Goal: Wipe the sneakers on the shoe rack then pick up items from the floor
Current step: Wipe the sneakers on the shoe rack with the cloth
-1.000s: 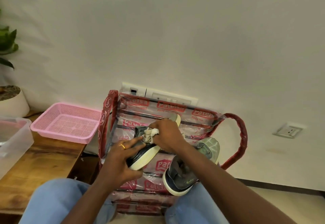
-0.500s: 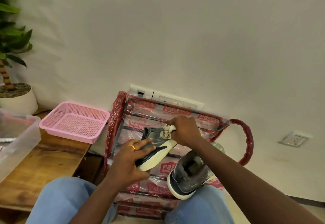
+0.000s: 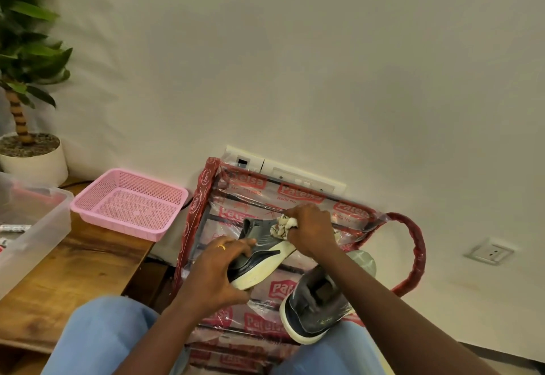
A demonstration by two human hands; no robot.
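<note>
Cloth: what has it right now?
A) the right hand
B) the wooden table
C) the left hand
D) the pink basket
A: the right hand grips the cloth and presses it on the sneaker, which the left hand holds above the rack.

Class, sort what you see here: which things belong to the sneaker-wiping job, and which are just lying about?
In the job: left hand gripping the grey sneaker; right hand gripping the cloth; second sneaker; shoe rack.

Just lying about: pink basket; clear box; potted plant; wooden table.
</note>
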